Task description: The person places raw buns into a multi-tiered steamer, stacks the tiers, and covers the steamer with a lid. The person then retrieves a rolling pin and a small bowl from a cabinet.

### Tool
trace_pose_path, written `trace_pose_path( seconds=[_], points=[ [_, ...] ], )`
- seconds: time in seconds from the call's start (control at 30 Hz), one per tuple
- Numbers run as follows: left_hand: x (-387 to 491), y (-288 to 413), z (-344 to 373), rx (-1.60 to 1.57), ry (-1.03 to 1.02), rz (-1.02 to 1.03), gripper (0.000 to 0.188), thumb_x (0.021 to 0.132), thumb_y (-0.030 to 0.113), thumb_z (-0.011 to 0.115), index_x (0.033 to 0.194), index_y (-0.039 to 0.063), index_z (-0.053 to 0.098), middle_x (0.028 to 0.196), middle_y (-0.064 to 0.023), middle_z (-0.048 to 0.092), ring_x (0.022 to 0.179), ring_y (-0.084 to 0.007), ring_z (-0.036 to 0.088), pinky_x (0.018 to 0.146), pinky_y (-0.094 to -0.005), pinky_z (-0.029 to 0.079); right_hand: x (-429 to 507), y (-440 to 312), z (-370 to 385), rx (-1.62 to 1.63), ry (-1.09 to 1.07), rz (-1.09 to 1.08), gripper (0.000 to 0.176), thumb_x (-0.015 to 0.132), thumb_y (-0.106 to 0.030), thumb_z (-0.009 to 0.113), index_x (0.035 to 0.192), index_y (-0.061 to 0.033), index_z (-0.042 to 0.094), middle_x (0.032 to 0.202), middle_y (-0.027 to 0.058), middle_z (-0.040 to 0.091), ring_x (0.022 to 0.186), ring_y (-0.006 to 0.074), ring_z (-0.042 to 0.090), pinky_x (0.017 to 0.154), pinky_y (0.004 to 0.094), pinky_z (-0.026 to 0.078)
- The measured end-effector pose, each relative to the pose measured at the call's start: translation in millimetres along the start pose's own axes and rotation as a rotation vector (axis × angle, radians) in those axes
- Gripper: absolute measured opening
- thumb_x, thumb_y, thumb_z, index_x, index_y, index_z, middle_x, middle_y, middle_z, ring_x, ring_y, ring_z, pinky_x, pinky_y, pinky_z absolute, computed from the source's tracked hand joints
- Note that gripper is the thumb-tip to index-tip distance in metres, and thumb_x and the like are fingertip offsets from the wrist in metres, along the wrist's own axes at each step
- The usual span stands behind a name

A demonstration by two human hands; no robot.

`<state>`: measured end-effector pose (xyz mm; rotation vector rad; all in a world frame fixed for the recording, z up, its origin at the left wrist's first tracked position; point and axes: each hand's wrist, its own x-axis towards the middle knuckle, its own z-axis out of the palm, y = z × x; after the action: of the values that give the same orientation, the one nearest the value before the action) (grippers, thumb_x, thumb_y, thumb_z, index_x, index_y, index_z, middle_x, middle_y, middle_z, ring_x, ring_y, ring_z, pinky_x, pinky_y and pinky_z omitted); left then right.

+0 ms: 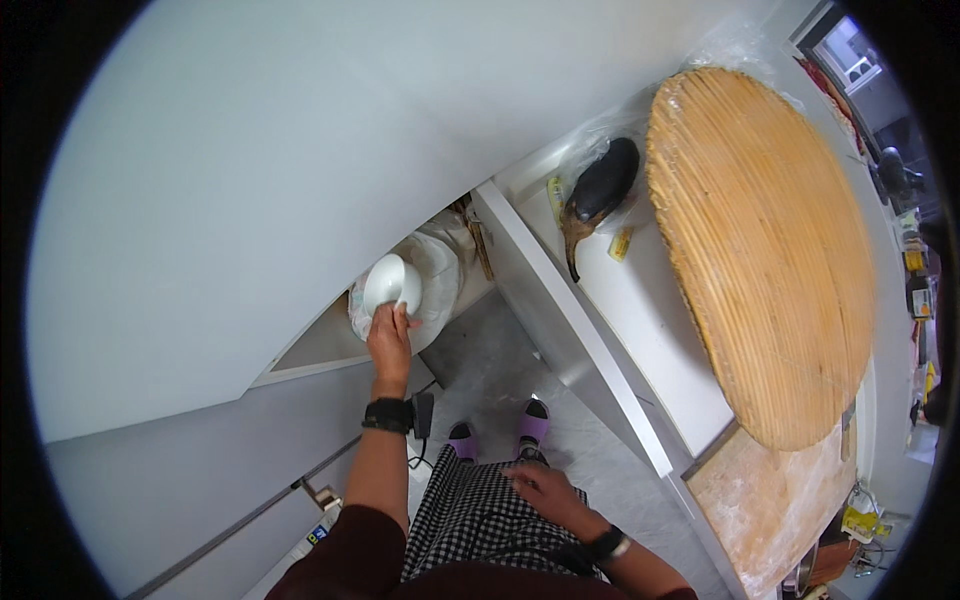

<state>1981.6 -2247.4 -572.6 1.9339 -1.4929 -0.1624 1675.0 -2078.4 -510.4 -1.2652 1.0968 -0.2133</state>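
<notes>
My left hand pinches the near rim of a white bowl, holding it tilted over a white plastic bag inside a low cupboard. Part of the bag lies hidden behind the bowl. My right hand hangs in front of my checked apron, fingers apart and slightly blurred, with nothing in it. On the white counter to the right rests a dark eggplant partly in clear plastic wrap.
An open cabinet door stands between the cupboard and the counter. A large round slatted wooden lid or mat covers much of the counter, beside a floury wooden board. My feet in purple slippers stand on the grey floor.
</notes>
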Motion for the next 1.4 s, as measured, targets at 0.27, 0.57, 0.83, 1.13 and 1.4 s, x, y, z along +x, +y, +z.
trace_pose_path(
  seconds=[0.27,0.57,0.83,1.13,1.4],
  points=[
    [-94,122,-133,-0.184,-0.253,0.244,0.012,0.095,0.011,0.055,0.095,0.001,0.061,0.091,-0.0173,0.065,0.074,-0.0355,0.063,0.067,-0.042,0.053,10,-105,8,0.56,0.141,-0.231,0.078,0.09,-0.017,0.066,0.151,-0.0086,0.019,0.142,0.0168,0.04,0.123,0.0223,0.048,0.097,0.0357,0.047],
    [-143,248,-185,-0.506,-0.742,0.848,0.015,0.083,0.008,0.069,0.097,0.004,0.066,0.101,-0.0112,0.068,0.081,-0.0271,0.068,0.065,-0.0351,0.055,-170,-113,-11,1.081,0.531,-0.175,0.074,0.089,-0.009,0.059,0.151,-0.0153,0.019,0.139,0.013,0.04,0.115,0.0227,0.053,0.078,0.0301,0.058],
    [-242,370,-196,-0.543,-1.092,1.154,0.032,0.077,-0.005,0.066,0.107,0.005,0.07,0.13,-0.0159,0.051,0.111,-0.0311,0.056,0.088,-0.0362,0.048,-324,-39,77,1.312,1.189,-0.367,0.076,0.081,-0.006,0.054,0.15,-0.0167,0.023,0.139,0.0092,0.042,0.118,0.025,0.051,0.077,0.0369,0.058],
    [-395,394,-241,-0.619,-2.206,-0.181,0.064,0.087,0.014,0.063,0.143,0.006,0.032,0.135,-0.0158,0.045,0.113,-0.0302,0.057,0.08,-0.044,0.06,-452,4,213,1.341,1.427,-0.57,0.08,0.082,-0.01,0.053,0.152,-0.0125,0.016,0.145,0.0137,0.035,0.129,0.0265,0.042,0.09,0.0398,0.053],
    [-520,408,-234,-0.566,-2.264,0.296,0.059,0.084,0.006,0.061,0.137,0.003,0.038,0.13,-0.018,0.047,0.117,-0.0315,0.053,0.084,-0.0452,0.058,-732,139,493,-0.077,2.672,1.294,0.067,0.086,-0.029,0.067,0.143,-0.0058,0.039,0.146,0.0221,0.038,0.137,0.036,0.033,0.11,0.0456,0.03]
  ],
)
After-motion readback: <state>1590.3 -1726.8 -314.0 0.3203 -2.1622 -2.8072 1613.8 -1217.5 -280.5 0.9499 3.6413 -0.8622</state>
